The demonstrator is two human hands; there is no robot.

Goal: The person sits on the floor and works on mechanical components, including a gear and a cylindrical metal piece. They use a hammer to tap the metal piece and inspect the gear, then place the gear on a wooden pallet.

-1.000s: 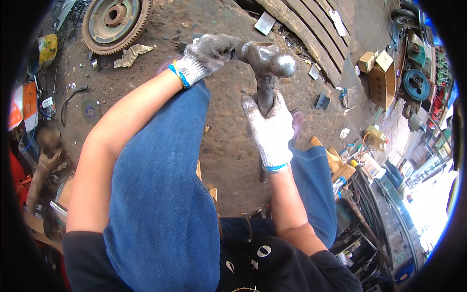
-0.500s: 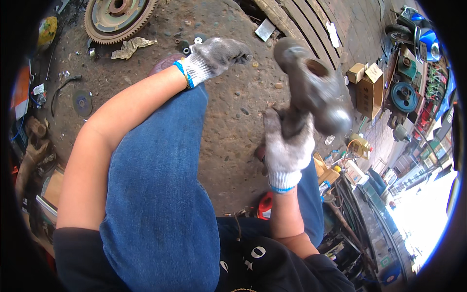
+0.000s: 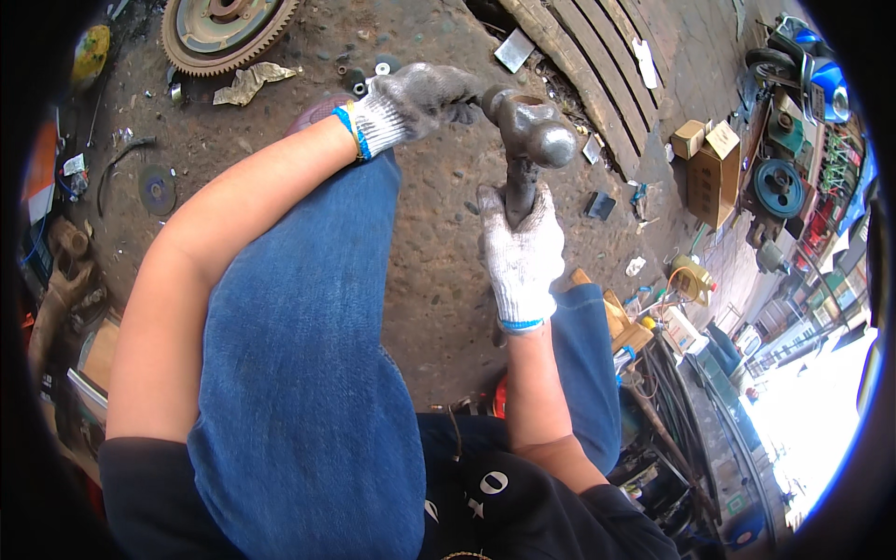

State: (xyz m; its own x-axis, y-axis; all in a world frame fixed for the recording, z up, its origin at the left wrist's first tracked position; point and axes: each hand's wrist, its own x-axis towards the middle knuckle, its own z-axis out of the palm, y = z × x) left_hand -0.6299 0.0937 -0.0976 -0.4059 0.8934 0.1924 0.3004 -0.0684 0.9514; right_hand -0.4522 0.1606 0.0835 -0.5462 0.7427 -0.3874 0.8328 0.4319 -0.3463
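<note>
Over at the far left edge of the ground sits a small yellow container [image 3: 91,54], and beside it, near the top edge, a big toothed gear wheel [image 3: 222,30] lies flat on the oily concrete floor [image 3: 439,271], with a crumpled scrap of tan paper [image 3: 250,82] just below it. Further down the left side a dark round disc [image 3: 157,189] lies on the floor.

The left hand [image 3: 415,98], in a grey knit glove with a blue cuff, reaches out over the raised blue-jeaned knee [image 3: 308,308]; its fingers are curled against the head of a heavy steel hammer [image 3: 527,145]. The hammer stands nearly upright above the floor, between the knees, ball end uppermost. The right hand [image 3: 521,257], in a whiter glove, is closed in a fist around the hammer's handle just under the head.

To the right, a flat grey card [image 3: 514,49] lies near a grating [image 3: 597,65]. Further right stand brown cardboard boxes [image 3: 709,168], open-topped, and near the right edge a yellowish jug [image 3: 689,278].
</note>
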